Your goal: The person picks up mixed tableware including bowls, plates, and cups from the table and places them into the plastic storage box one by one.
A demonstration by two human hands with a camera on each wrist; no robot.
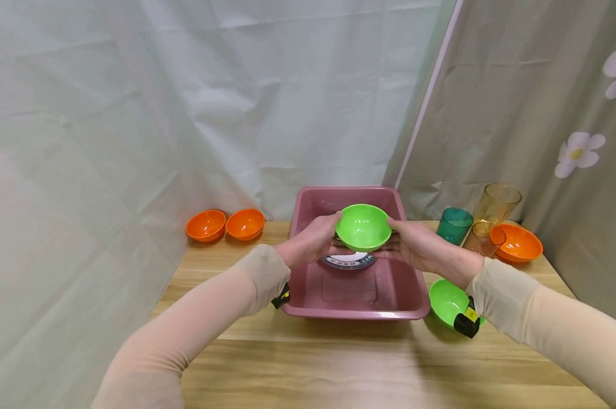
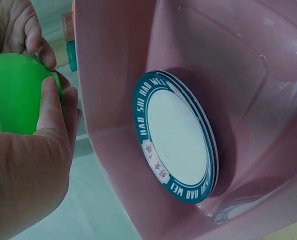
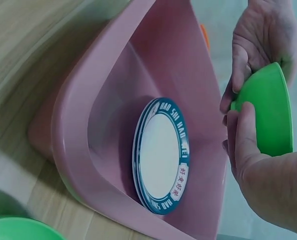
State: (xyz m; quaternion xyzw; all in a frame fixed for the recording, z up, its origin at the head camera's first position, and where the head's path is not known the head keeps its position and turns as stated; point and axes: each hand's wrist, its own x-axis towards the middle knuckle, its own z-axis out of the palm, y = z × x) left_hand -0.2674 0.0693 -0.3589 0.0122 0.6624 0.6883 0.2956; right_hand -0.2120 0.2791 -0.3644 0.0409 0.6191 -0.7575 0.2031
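Above the pink basin (image 1: 333,307), a green bowl (image 1: 364,227) is held between both hands, its hollow side facing my head camera. My left hand (image 1: 318,236) grips its left side and my right hand (image 1: 415,244) the right side, with thumbs near the rim and fingers underneath. Both wrist views show the fingers curled about the base of the bowl (image 2: 18,95). Below the hands, several stacked plates (image 3: 161,155) with white centres and teal lettered rims lie in the basin; in the head view the bowl and hands partly cover them.
Two orange bowls (image 1: 245,224) sit left of the basin. On the right stand a teal cup (image 1: 454,226), amber cups (image 1: 497,201) and another orange bowl (image 1: 523,243). A second green bowl (image 1: 447,304) lies by the basin's right edge, under my right forearm. Curtains hang behind.
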